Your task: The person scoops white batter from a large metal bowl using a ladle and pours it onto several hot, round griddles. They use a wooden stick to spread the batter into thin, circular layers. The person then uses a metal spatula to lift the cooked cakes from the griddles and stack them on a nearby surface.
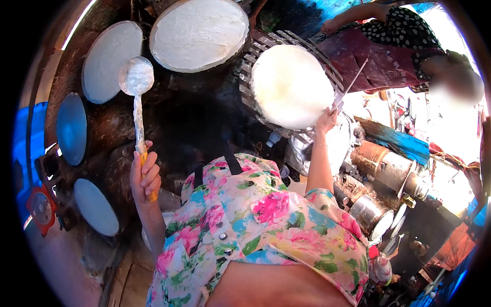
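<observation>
My left hand (146, 172) is closed on the yellow handle of a ladle (138, 76), whose round bowl is coated in white batter and overlaps the edge of a round pan with a white layer (111, 57). My right hand (327, 119) is at the lower right edge of a round white sheet (293, 86) lying on a slatted rack (247, 73). A thin stick (355, 78) rises from the fingers of that hand; whether the fingers also touch the sheet I cannot tell. A large pan with a white layer (199, 34) stands between the ladle and the rack.
More round white or bluish surfaces (96, 207) line the dark stove at left. A person in a dark red apron (368, 67) is beyond the rack at upper right. Metal cans (370, 211), a foil-like silvery container (301, 153) and a blue board (402, 142) lie to the right.
</observation>
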Action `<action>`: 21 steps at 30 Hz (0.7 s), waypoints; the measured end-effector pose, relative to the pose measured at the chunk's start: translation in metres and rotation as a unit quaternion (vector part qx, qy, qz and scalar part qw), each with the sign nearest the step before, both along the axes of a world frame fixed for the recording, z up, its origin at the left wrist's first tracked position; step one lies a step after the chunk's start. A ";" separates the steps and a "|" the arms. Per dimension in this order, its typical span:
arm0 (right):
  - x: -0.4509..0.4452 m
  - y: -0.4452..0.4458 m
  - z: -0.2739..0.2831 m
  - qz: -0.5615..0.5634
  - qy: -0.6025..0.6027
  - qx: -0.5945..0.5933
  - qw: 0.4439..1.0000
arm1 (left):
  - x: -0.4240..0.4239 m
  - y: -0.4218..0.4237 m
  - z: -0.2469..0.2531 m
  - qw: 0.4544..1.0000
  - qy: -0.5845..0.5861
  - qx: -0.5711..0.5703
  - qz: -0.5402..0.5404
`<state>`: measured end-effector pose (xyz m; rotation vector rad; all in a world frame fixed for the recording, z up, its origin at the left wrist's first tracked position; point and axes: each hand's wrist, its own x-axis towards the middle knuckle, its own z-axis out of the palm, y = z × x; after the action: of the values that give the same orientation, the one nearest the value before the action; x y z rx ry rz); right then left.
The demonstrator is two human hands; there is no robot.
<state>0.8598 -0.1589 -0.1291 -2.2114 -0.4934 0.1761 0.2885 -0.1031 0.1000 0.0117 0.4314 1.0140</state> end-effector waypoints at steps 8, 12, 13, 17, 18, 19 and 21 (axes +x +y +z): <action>0.023 0.001 0.001 0.151 -0.154 -0.107 0.971 | 0.016 -0.018 0.010 0.999 0.037 -0.013 0.015; -0.026 0.011 0.016 0.251 -0.073 -0.118 0.958 | 0.016 -0.020 0.019 0.998 0.057 -0.013 0.026; -0.026 0.011 0.010 0.273 -0.084 -0.138 0.948 | 0.016 -0.022 0.020 0.998 0.060 -0.018 0.024; -0.034 0.022 0.020 0.249 -0.072 -0.121 0.958 | 0.008 -0.030 0.039 0.998 0.021 -0.055 0.031; -0.041 0.029 0.040 0.300 0.035 -0.081 0.950 | 0.005 -0.037 0.056 0.998 -0.019 -0.052 0.026; -0.064 0.034 0.071 0.324 0.237 -0.011 0.916 | 0.001 -0.046 0.066 0.997 -0.060 -0.051 0.022; -0.108 0.043 0.124 0.365 0.375 -0.051 0.851 | -0.012 -0.054 0.064 0.975 -0.220 -0.009 0.042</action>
<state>0.7513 -0.1154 -0.0049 -1.7371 -0.8455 1.4292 0.2763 -0.1571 0.1638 -0.2453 0.0362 1.0620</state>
